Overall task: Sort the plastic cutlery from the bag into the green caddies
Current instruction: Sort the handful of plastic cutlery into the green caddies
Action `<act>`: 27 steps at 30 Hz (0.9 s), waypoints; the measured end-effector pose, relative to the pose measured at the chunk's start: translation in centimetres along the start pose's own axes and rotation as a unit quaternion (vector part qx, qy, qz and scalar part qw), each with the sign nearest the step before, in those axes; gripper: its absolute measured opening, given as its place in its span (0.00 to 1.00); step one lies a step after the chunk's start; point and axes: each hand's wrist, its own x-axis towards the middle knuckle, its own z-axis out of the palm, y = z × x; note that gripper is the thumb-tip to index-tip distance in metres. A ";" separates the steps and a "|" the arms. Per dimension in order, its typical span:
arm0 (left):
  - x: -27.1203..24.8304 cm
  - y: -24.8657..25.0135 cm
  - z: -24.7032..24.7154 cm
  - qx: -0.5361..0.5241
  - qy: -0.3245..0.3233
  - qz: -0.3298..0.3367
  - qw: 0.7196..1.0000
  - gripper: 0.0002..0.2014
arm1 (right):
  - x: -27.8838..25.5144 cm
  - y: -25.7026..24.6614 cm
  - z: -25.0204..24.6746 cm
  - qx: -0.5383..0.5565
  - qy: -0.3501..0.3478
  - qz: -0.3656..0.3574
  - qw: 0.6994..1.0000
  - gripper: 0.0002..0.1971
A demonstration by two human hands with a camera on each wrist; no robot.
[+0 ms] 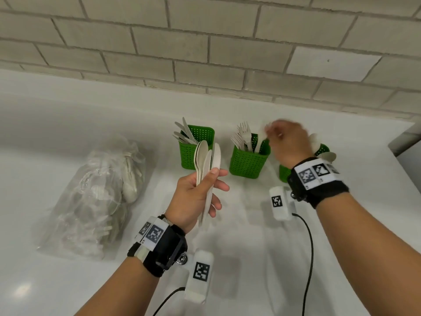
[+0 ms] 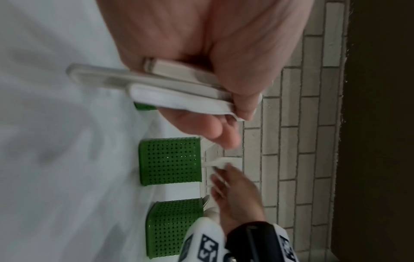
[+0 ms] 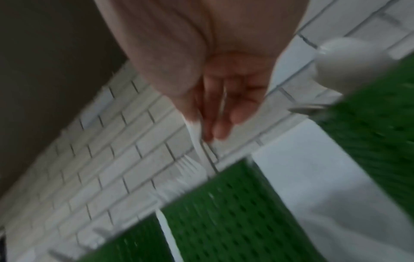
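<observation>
My left hand (image 1: 216, 176) grips a bundle of white spoons and a knife (image 1: 206, 160) upright in front of the left green caddy (image 1: 197, 153), which holds knives. In the left wrist view the bundle's handles (image 2: 179, 92) lie across the palm. My right hand (image 1: 273, 133), blurred, hovers over the middle caddy (image 1: 249, 163) of forks and pinches a white piece of cutlery (image 3: 195, 140) whose lower end reaches that caddy (image 3: 235, 212); its kind is unclear. The right caddy (image 1: 283, 173), holding spoons, is mostly hidden behind my right wrist.
A clear plastic bag (image 1: 98, 197) of cutlery lies on the white counter (image 1: 68, 124) at the left. A brick wall (image 1: 205, 42) runs close behind the caddies. The counter ends at the right (image 1: 391, 142). Cables trail from both wrist units.
</observation>
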 end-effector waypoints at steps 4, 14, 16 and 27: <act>0.2 -0.1 -0.1 0.011 0.007 0.010 1.000 0.14 | -1.9 -1.2 0.6 -0.002 0.029 0.035 0.999 0.21; 0.2 0.1 -1.2 0.028 -0.016 0.013 0.999 0.15 | -6.4 -6.9 4.5 0.271 -0.224 -0.003 0.936 0.12; 0.1 0.1 -1.6 0.041 -0.022 0.017 0.999 0.15 | -6.3 -7.3 4.6 0.246 -0.243 -0.005 0.938 0.10; -0.4 -1.1 -6.3 0.036 0.088 0.016 0.995 0.23 | -0.2 -11.1 0.6 0.242 -0.088 -0.029 0.966 0.05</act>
